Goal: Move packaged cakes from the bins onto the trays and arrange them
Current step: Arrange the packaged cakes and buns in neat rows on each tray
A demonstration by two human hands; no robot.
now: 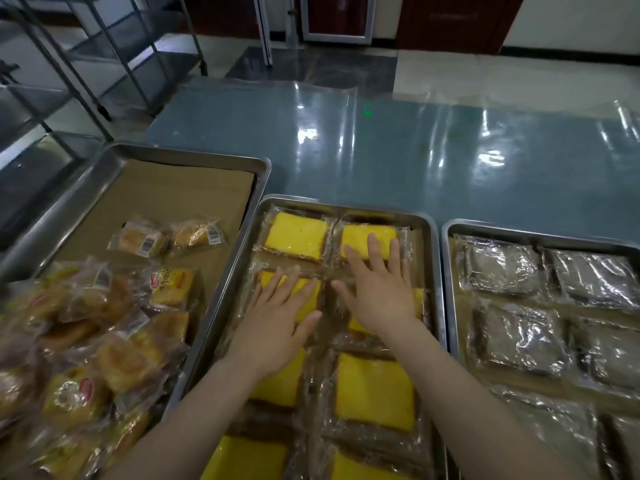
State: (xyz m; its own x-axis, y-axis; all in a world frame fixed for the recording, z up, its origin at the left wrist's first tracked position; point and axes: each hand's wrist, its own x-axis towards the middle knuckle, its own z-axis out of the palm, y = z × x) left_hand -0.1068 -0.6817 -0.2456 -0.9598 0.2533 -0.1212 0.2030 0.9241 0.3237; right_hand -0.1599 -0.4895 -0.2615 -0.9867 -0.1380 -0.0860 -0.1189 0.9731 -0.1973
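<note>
Forearms (450,393) reach over the middle tray (346,201), where yellow packaged cakes (296,235) lie in two columns; my left hand (277,317) and right hand (381,292) press flat, fingers (374,247) spread, gripping nothing, I judge to level them.

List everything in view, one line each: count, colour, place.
left tray: one, steel, left
small cakes: many, orange-yellow, wrapped, heaped in left tray's near end, two lying apart farther back
middle tray: one, steel, centre
yellow cakes: eight in view, yellow, clear-wrapped, two columns in middle tray
right tray: one, steel, right
dark cakes: at least five, grey-brown, clear-wrapped, in right tray
paper: brown sheets, lining the trays
table: one, blue-green, glossy, under the trays
racks: steel, on the floor, far left
left hand: flat on second-row left yellow cake
right hand: flat on right column, fingertips on the farthest cake
</note>
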